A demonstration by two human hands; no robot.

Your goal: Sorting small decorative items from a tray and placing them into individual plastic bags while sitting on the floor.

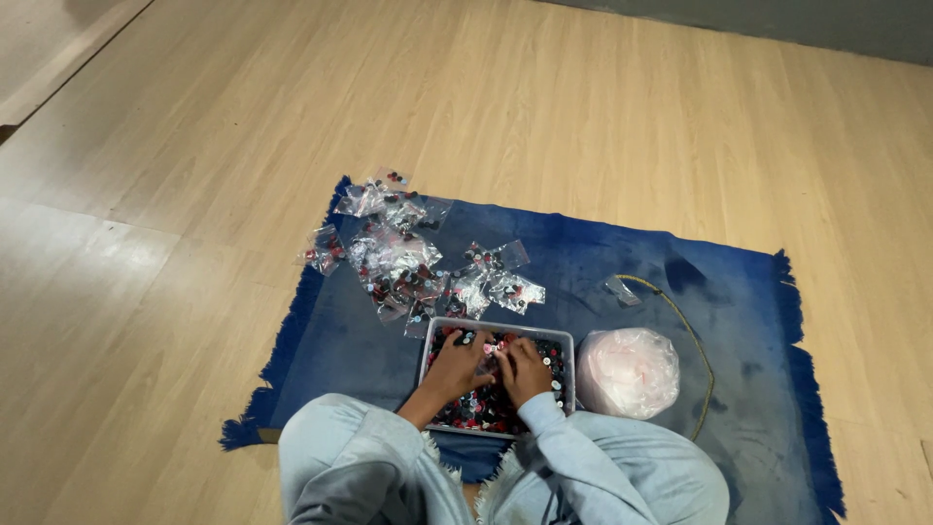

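Both hands, left hand (459, 364) and right hand (525, 367), pinch small buttons (486, 403) inside a grey tray (569, 374); careless scooping could scatter them across the blue rug (603, 262).

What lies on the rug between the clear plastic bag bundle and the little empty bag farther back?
In the head view, only bare blue rug separates the bag bundle from the small empty bag; a yellowish cord curves alongside.
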